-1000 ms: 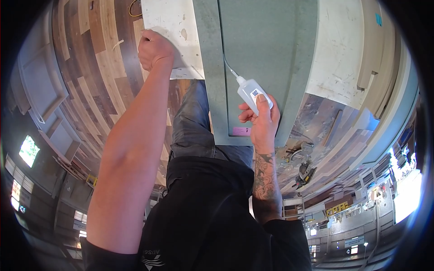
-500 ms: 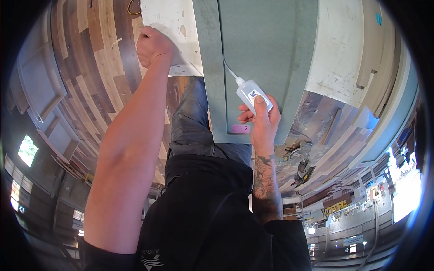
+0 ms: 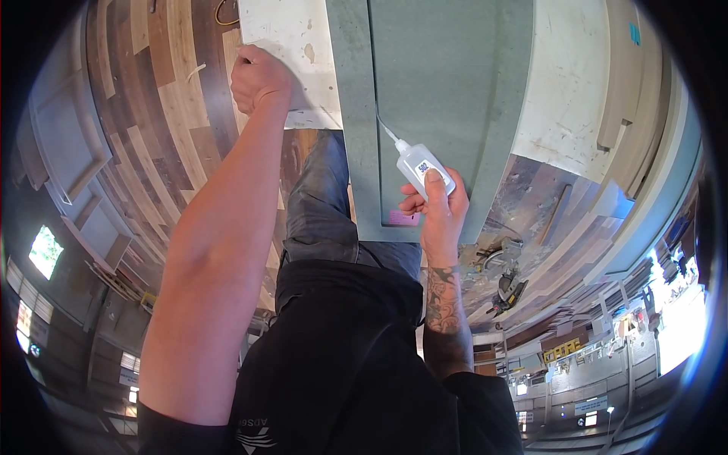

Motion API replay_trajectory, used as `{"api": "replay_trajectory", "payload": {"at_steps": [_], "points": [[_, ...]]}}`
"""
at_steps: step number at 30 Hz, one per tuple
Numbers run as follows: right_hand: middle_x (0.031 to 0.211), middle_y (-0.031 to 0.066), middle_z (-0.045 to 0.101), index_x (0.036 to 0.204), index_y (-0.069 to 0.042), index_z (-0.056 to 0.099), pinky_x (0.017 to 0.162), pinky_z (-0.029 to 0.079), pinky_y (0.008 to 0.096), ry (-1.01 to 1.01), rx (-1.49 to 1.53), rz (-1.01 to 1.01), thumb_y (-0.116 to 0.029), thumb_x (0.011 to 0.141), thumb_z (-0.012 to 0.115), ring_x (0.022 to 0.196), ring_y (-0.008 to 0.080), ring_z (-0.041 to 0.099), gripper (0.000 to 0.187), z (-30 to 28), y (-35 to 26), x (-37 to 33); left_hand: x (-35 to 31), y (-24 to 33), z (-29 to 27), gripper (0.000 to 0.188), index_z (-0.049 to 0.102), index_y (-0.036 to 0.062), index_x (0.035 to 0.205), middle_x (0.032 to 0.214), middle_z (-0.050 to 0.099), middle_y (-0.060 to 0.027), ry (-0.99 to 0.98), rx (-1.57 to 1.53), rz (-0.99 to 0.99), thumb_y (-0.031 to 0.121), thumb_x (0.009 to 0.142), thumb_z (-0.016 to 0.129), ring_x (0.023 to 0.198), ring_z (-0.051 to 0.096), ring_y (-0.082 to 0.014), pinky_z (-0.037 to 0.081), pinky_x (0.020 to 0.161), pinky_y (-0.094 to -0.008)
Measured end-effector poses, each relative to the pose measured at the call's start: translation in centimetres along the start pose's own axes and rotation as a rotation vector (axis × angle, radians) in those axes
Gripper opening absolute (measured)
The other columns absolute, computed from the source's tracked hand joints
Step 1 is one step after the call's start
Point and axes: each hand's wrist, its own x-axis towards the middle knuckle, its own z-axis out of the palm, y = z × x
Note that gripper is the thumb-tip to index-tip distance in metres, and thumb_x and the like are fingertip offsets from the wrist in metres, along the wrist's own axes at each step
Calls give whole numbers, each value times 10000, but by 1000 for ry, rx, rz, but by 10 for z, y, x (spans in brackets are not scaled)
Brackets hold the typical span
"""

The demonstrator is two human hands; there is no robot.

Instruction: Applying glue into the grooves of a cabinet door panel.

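My right hand (image 3: 438, 203) is wrapped round a translucent white squeeze bottle (image 3: 425, 168), thumb pressed on its label. The bottle is tilted, and its thin nozzle points away from me and to the left, with the tip at a groove (image 3: 376, 83) in a grey-green panel (image 3: 455, 83). Over the left edge of a white, stained tabletop (image 3: 303, 30), my left hand (image 3: 260, 80) is closed, fingers curled in. Whether it holds anything is hidden. A small pink label (image 3: 403, 218) lies at the panel's near end, beside the right fingers.
The panel's near end reaches my lap. A wood-plank floor (image 3: 163, 98) lies to the left, with a yellow cord (image 3: 221, 14) on it. Power tools (image 3: 506, 292) are on the floor at right. Long curved-looking boards (image 3: 644, 114) stand along the far right.
My right hand has drawn the bottle slightly toward me, and its nozzle tip sits nearer along the groove. The left hand has hardly moved.
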Motion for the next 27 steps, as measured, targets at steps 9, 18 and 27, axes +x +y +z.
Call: {"api": "replay_trajectory", "payload": {"at_steps": [9,18,27], "points": [[833,160,693,1207,64,544,529,523,278,4,-27,2,-233,1007,604,565,173,660,363,-5,1,-4,-1,0,-1,608,768,119,1054,1059,749,-163,-3,-2,0,509,1013,303,1045,676,-411,518,911,-513],[825,146,686,1205,63,546,529,533,273,7,-50,4,-230,1002,627,563,143,647,367,-7,1,-8,2,-2,1,603,768,113,1043,1055,748,-170,14,4,20,505,1014,311,1042,677,-418,521,907,-517],[782,126,675,1194,28,574,506,480,276,24,-116,-12,-271,1011,601,534,150,614,351,-10,5,-13,1,-2,0,608,760,119,1089,1110,739,-162,-10,-7,16,508,1010,300,1074,668,-405,513,929,-502]]}}
